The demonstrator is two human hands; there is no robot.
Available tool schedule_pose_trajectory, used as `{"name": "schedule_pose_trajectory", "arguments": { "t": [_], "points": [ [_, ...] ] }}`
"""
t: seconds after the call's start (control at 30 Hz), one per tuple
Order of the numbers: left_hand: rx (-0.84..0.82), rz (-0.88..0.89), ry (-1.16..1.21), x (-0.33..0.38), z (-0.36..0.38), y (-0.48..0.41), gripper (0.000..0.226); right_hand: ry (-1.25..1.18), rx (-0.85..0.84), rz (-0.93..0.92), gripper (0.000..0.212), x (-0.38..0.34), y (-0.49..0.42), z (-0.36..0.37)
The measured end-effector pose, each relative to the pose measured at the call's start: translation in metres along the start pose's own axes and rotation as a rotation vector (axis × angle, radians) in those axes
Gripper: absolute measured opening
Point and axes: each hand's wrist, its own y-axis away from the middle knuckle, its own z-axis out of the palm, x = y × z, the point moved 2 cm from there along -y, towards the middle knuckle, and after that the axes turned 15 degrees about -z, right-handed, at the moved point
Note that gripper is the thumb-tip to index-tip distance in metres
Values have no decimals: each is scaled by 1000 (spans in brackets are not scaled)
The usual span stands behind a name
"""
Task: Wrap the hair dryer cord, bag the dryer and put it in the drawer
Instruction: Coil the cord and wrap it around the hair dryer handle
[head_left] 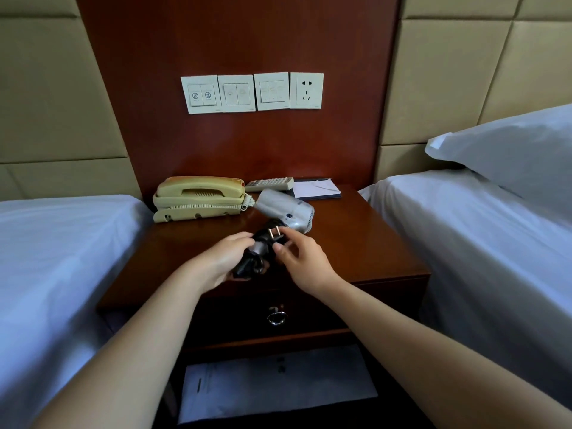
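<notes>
Tucking the plug (274, 233) under the last turn of cord (247, 267) is judged to be the step in hand, and it is best done with the coils kept tight against the handle so nothing springs loose before bagging. The silver hair dryer (286, 210) is held just above the worktop (356, 243), nozzle pointed away, over the shut drawer (275, 315). The handle and its coils are clamped in the left hand (227, 258); the plug is pinched by the fingers (289, 232) of the right hand (305, 258), prongs up. The plug should be eased in — not forced.

By count: two beds flank the stand, four wall plates (252, 92) are mounted above it, and one telephone (199, 198), one remote (270, 183) and one notepad (315, 188) rest at the back. What may be the bag — a pale sheet (278, 385) — lies below.
</notes>
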Motion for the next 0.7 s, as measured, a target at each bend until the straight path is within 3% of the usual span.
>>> {"name": "schedule_pose_trajectory", "arguments": {
  "t": [0.17,0.37,0.5,0.7],
  "points": [
    [-121,-23,-108,-7,-20,3,42,-21,-14,24,36,3,-7,6],
    [138,314,-396,-11,-29,0,20,-219,75,49,26,2,-14,11],
    [324,536,-630,-14,-24,1,5,-221,89,58,16,4,-18,13],
    [367,616,-512,-9,-22,-2,11,-248,154,125,11,7,-26,12]
  ]
}}
